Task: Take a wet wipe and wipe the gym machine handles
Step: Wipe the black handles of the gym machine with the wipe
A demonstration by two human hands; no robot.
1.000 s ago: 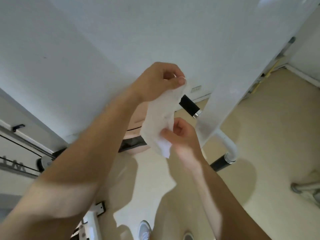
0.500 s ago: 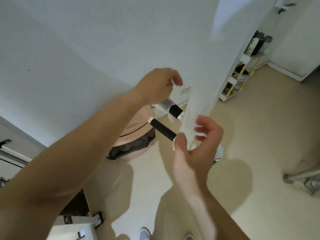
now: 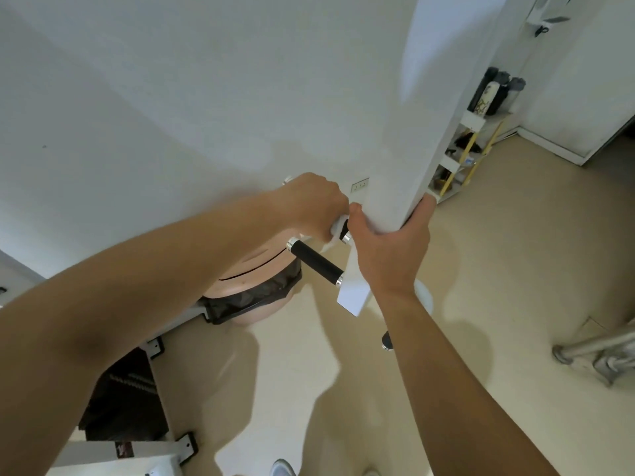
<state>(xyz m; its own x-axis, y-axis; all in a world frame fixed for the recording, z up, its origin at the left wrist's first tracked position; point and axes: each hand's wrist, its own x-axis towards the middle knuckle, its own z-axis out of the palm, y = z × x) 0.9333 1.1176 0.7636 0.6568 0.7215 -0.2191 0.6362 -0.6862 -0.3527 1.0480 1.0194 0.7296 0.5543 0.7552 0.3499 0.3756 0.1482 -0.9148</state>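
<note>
My left hand (image 3: pixel 314 206) is closed around the upper black handle of the white gym machine, with the white wet wipe (image 3: pixel 336 227) bunched under its fingers and a corner hanging below. My right hand (image 3: pixel 388 245) grips the white upright beam (image 3: pixel 412 139) of the machine just beside it. A second black handle (image 3: pixel 318 264) with chrome end caps sticks out bare below my left hand. Another black grip tip (image 3: pixel 386 340) shows beside my right forearm.
A pink bin with a black liner (image 3: pixel 254 290) stands on the floor under the handles. A small white shelf with bottles (image 3: pixel 481 132) is at the back right. Metal frame feet (image 3: pixel 594 355) lie at the right, and machine base brackets (image 3: pixel 154 444) at the lower left.
Both hands held the wipe spread between them a second ago. My left hand then carried it onto the upper handle and closed on it, while my right hand let go and took hold of the upright beam.
</note>
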